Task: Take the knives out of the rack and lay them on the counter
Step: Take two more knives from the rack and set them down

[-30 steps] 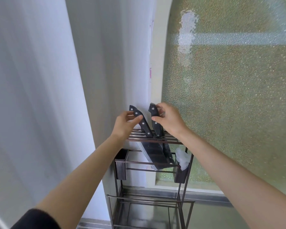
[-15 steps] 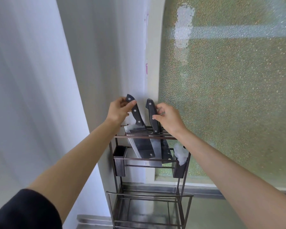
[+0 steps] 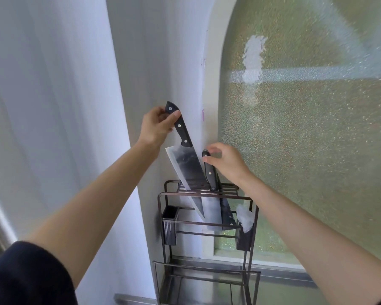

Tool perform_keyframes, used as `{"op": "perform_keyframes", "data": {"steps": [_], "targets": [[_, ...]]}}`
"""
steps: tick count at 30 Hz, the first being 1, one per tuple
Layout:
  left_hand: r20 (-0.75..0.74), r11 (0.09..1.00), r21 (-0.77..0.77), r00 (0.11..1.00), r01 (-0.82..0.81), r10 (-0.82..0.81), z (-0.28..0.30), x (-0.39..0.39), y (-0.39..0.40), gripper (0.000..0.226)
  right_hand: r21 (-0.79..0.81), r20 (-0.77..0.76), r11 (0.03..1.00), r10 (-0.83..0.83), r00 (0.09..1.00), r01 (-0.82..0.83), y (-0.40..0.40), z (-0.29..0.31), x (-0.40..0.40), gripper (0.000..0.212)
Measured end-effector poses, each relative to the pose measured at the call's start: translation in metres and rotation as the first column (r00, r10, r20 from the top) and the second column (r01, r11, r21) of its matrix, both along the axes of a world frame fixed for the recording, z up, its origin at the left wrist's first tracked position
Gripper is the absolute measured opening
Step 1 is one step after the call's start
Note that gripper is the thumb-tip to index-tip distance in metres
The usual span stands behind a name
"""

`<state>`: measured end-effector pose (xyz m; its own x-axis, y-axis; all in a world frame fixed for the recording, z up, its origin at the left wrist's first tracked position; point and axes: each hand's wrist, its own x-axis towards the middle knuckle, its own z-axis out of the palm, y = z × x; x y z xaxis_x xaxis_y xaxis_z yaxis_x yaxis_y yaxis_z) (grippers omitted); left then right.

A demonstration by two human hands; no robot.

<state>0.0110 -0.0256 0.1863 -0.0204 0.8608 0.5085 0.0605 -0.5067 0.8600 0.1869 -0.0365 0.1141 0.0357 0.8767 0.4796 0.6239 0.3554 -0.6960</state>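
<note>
Head view | knives: 2 | left hand [image 3: 156,126] pinching cleaver [image 3: 186,166] handle | right hand [image 3: 228,162] fingertips touching second knife [image 3: 210,170] in rack [image 3: 205,194]

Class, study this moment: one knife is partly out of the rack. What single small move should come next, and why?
Probably the left hand should lift the cleaver straight up a little further. Its grip is on the handle, but the blade tip sits below the rack top bars, beside the second knife, which the right hand is only touching.
</note>
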Motion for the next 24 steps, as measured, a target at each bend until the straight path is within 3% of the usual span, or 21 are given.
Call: {"op": "perform_keyframes", "data": {"steps": [3,7,10,14,18,20,24], "targets": [[0.01,0.998,0.059,1.0,-0.012,0.012,0.022,-0.002,-0.017,0.008,0.075,0.128,0.997,0.019,0.992,-0.029,-0.008,0.014,-0.011,0.04],[0.032,0.996,0.088,0.999,-0.032,0.029,0.042,-0.008,-0.041,0.009,0.066,0.007,0.996,0.055,0.998,-0.055,-0.02,0.024,-0.022,0.025],[0.019,0.995,0.099,1.0,-0.022,0.021,0.044,-0.009,-0.06,0.011,0.088,0.044,0.993,0.077,0.996,-0.081,-0.031,0.025,-0.02,0.013],[-0.114,0.994,0.106,0.993,0.036,-0.024,0.029,0.001,-0.085,0.011,0.166,0.079,0.985,0.025,0.997,-0.038,-0.055,0.007,0.006,0.013],[-0.291,0.999,0.053,0.957,0.007,0.009,0.006,0.027,-0.109,0.044,0.216,0.173,0.976,-0.069,0.983,0.031,-0.093,-0.025,0.066,0.019],[-0.461,0.996,-0.035,0.883,0.087,-0.093,-0.005,0.042,-0.119,0.051,0.186,0.296,0.982,-0.09,0.951,0.035,-0.112,-0.038,0.1,0.016],[-0.788,0.961,-0.175,0.555,0.214,-0.267,-0.039,0.098,-0.142,0.041,0.046,0.527,0.996,-0.089,0.845,0.076,-0.156,-0.064,0.176,0.014]]}}
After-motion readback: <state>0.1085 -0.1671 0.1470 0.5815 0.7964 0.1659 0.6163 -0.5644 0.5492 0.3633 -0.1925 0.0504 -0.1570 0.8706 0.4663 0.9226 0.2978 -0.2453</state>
